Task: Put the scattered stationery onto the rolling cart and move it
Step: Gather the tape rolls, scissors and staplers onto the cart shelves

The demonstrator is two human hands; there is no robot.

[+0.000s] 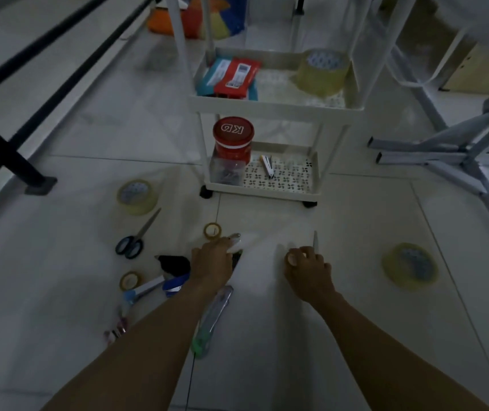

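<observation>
The white rolling cart (270, 105) stands on the floor ahead; its upper shelf holds red and teal packets (232, 75) and a tape roll (323, 71), its lower shelf a red-lidded jar (232, 140) and a small white stapler (267, 167). My left hand (212, 262) reaches down onto a pale, blurred item on the floor; what it grips is unclear. My right hand (307, 271) is closed around a thin white pen-like stick (315, 240). Scattered on the floor are scissors (136, 235), tape rolls (138, 196) (410, 265), small tape rings (212, 231) (130, 280), a blue stapler (175, 286) and a clear cutter (213, 318).
A black metal frame (14, 155) runs along the left. Grey and white table legs (456, 155) spread on the right. An orange and blue bag (198, 16) lies behind the cart. Pens (118, 327) lie by my left forearm.
</observation>
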